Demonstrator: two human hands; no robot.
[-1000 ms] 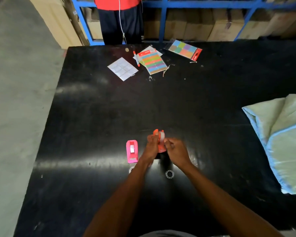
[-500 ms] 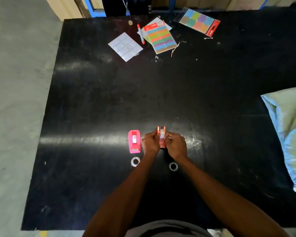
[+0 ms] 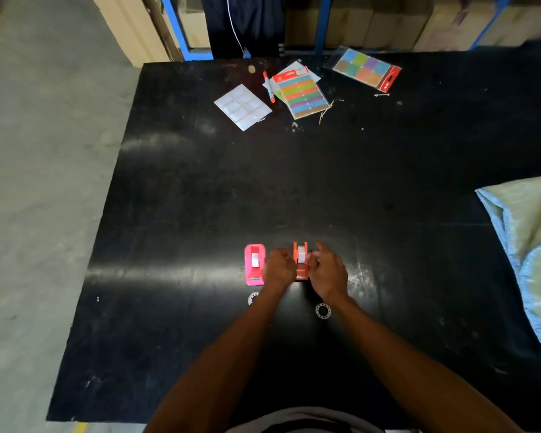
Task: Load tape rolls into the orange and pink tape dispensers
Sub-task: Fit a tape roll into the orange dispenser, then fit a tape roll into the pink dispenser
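The orange tape dispenser [image 3: 301, 260] stands on the black table [image 3: 294, 182] with a white tape roll in its cradle. My left hand [image 3: 278, 268] presses against its left side and my right hand [image 3: 328, 270] curls against its right side. The pink tape dispenser [image 3: 254, 264] sits just left of my left hand, untouched, also with a white roll in it. Two small white rings lie nearer to me: one ring [image 3: 253, 297] partly hidden by my left forearm, the other ring [image 3: 323, 310] by my right wrist.
At the far edge lie a white label sheet [image 3: 242, 106], a red marker [image 3: 269, 86], a striped colour-label pack [image 3: 303, 95] and a pack of coloured squares [image 3: 364, 68]. A pale green cloth with blue trim [image 3: 528, 254] hangs over the right side. A person stands behind the table [image 3: 244, 23].
The orange dispenser went from tilted and lifted between my fingers to standing level on the table. Both hands have settled lower against its sides. The camera tilted, so the far items shifted in view.
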